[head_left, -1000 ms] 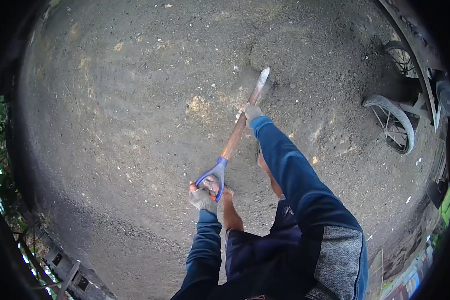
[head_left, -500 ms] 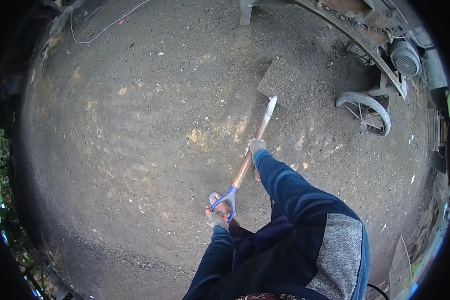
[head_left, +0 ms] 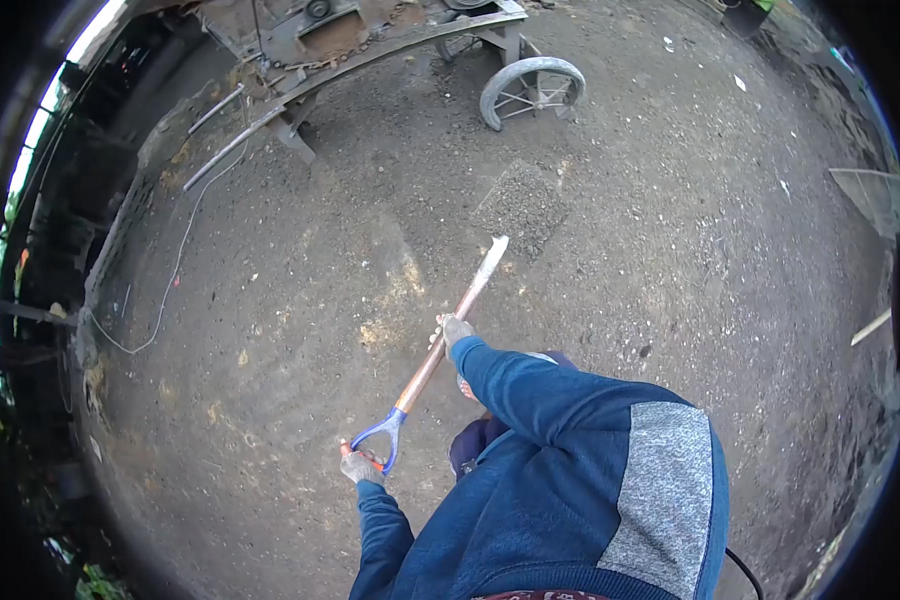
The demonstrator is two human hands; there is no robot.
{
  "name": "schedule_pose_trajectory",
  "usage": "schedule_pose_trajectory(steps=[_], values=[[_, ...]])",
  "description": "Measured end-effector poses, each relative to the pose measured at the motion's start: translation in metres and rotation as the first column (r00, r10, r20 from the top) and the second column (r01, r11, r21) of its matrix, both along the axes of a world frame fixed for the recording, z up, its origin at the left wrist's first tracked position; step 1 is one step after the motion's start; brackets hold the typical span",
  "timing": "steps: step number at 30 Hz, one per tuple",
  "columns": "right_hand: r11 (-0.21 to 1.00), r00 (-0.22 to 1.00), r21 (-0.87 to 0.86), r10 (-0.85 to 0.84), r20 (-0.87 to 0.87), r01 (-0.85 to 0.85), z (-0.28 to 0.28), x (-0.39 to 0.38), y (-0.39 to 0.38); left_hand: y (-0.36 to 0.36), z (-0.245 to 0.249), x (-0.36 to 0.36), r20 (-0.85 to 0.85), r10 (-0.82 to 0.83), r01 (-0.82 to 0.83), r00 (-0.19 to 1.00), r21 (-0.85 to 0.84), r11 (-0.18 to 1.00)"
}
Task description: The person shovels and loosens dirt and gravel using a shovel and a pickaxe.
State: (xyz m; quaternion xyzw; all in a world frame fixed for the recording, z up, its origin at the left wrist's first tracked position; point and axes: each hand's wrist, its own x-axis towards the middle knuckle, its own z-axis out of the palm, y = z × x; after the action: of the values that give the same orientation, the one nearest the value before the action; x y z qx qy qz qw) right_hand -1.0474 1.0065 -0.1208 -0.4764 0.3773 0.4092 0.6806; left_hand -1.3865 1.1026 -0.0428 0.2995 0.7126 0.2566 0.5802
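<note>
The wheel [head_left: 540, 98] has gone from the right side of the view to the top, so the head seems to have turned. Little stones [head_left: 522, 205] sit on the blade of the shovel [head_left: 420, 381]. If the blade tips, they could spill. A big swing could bump the wheel. The left hand [head_left: 362, 466] has its fingers wrapped around the blue grip [head_left: 391, 428]. The right hand [head_left: 456, 330] has its fingers closed around the pole. The blade is out past them, well apart.
</note>
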Motion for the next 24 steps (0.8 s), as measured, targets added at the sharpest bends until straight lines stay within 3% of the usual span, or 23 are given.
schedule_pose_trajectory(steps=[5,7,10,13,14,15,17,18,19,20,21,22,24], values=[[0.933,0.913,-0.053,-0.361,-0.188,0.357,-0.005,-0.061,-0.149,-0.017,0.0,0.01,-0.027,-0.354,0.355,0.935,0.085,0.931],[0.839,0.808,-0.092,-0.542,-0.232,0.536,0.013,-0.08,-0.242,-0.045,-0.02,0.039,-0.039,-0.549,0.548,0.835,-0.032,0.836],[0.58,0.577,-0.129,-0.814,-0.066,0.804,-0.038,-0.12,-0.4,-0.149,-0.064,0.097,0.029,-0.787,0.777,0.617,-0.18,0.603],[0.202,0.231,-0.16,-0.954,0.193,0.966,0.004,-0.183,-0.593,-0.313,-0.114,0.151,0.216,-0.927,0.932,0.306,-0.268,0.245],[0.088,0.127,-0.137,-0.944,0.304,0.987,0.015,-0.21,-0.66,-0.387,-0.1,0.16,0.281,-0.928,0.913,0.245,-0.389,0.123],[-0.052,0.0,-0.108,-0.898,0.439,0.993,0.039,-0.244,-0.717,-0.468,-0.069,0.162,0.292,-0.954,0.938,0.063,-0.344,-0.043],[-0.29,-0.224,-0.012,-0.766,0.602,0.957,0.094,-0.315,-0.828,-0.61,-0.022,0.153,0.482,-0.865,0.864,-0.138,-0.369,-0.344],[-0.356,-0.264,0.002,-0.689,0.675,0.934,0.11,-0.352,-0.884,-0.674,0.002,0.144,0.641,-0.752,0.793,-0.156,-0.372,-0.482],[-0.412,-0.319,0.027,-0.659,0.681,0.911,0.134,-0.389,-0.928,-0.731,0.049,0.13,0.828,-0.533,0.685,-0.172,-0.288,-0.669],[-0.439,-0.289,-0.007,-0.603,0.744,0.898,0.169,-0.424,-0.957,-0.779,0.113,0.103,0.863,-0.464,0.661,-0.202,-0.23,-0.715],[-0.459,-0.368,0.092,-0.559,0.743,0.884,0.188,-0.467,-0.99,-0.815,0.15,0.082,0.92,-0.336,0.6,-0.2,-0.156,-0.784],[-0.507,-0.384,0.057,-0.57,0.726,0.86,0.216,-0.502,-1.009,-0.839,0.189,0.059,0.943,-0.221,0.574,-0.251,-0.039,-0.818],[-0.518,-0.363,0.008,-0.588,0.723,0.855,0.235,-0.553,-1.007,-0.848,0.263,0.025,0.926,-0.019,0.477,-0.377,0.176,-0.861]])
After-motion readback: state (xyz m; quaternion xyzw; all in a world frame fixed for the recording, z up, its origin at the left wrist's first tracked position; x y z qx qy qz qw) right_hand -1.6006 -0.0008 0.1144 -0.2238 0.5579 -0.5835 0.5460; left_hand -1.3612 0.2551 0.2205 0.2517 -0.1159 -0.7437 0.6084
